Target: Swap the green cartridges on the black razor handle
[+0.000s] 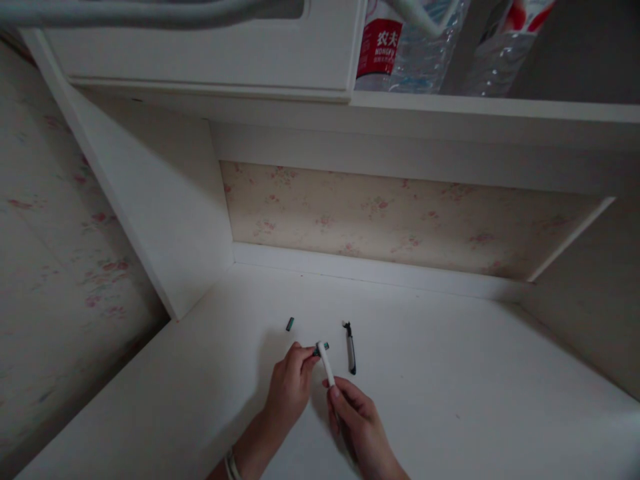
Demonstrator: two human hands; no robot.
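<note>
My right hand (357,420) is wrapped round the handle of a white razor (326,365), which tilts up and away to the left. At its far end sits a small dark green blade cartridge (327,346). The fingertips of my left hand (291,380) pinch the left end of this cartridge; whether it is locked on the handle I cannot tell. A loose dark green blade cartridge (290,324) lies on the white desk beyond my left hand. Right of the razor's head lies a black and grey razor handle (351,348) with no cartridge on it.
The white desktop (440,373) is bounded by a side panel (165,200) at left and a low back strip (375,268). Overhead, a shelf (475,110) holds several plastic bottles (383,50) beside a white cabinet front (200,60). A pale bar (150,15) crosses the top left.
</note>
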